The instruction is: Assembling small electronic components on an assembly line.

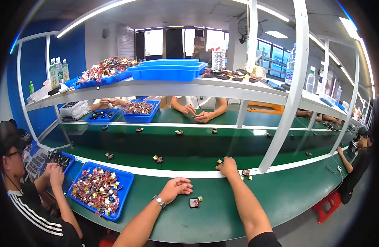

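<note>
My left hand (177, 189), with a metal watch on the wrist, hovers over the green table with loosely bent fingers apart and nothing in them. To its right on the table lies a small electronic part (194, 202), dark red with a pale yellow tab. My right hand (228, 167) reaches to the white rail at the belt's near edge. Its fingers are closed on a small dark electronic part (219, 162) with a yellowish tab. Beside that hand, other small electronic parts (246, 173) lie by the rail.
A blue tray (127, 190) heaped with similar parts stands at left. Beyond the white rail (185, 172), a green belt (189, 144) carries scattered parts. White posts (285, 119) hold a shelf with blue trays (167, 73). Co-workers sit at left, across and at far right; a red stool (327, 207) stands at right.
</note>
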A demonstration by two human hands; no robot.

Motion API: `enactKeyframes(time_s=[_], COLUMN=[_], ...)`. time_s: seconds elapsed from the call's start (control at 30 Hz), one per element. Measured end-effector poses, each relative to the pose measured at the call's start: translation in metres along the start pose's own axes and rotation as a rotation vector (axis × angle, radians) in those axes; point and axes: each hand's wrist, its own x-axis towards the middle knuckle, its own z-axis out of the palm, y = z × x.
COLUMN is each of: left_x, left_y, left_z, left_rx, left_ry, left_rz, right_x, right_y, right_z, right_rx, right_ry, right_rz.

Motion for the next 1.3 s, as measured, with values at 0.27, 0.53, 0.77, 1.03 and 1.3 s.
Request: enactKeyframes(time_s=[0.27, 0.53, 0.77, 1.03, 1.3], left_x=[0.000, 0.004, -0.003, 0.000, -0.001], left_y=[0.001, -0.010, 0.001, -0.004, -0.002], left_z=[-0.001, -0.017, 0.006, 0.008, 0.016], left_rx=[-0.069, -0.062, -0.136, -0.183, -0.105], left_ry=[-0.009, -0.195, 0.038, 0.064, 0.074], left_rz=[-0.048, -0.038, -0.048, 0.003, 0.001], right_x=[-0.081, -0.118, -0.133, -0.121, -0.116], right_y=[-0.056, -0.082, -0.089, -0.087, -0.082], right_z=[-0.037, -0.037, -0.021, -0.013, -0.011], right_rx=[0.702, 0.529, 0.425, 0.241, 0.208], right_ry=[-0.176, -0.088, 0.244, 0.384, 0.327], right_rz=[-0.611, -0.845, -0.710, -0.830, -0.851])
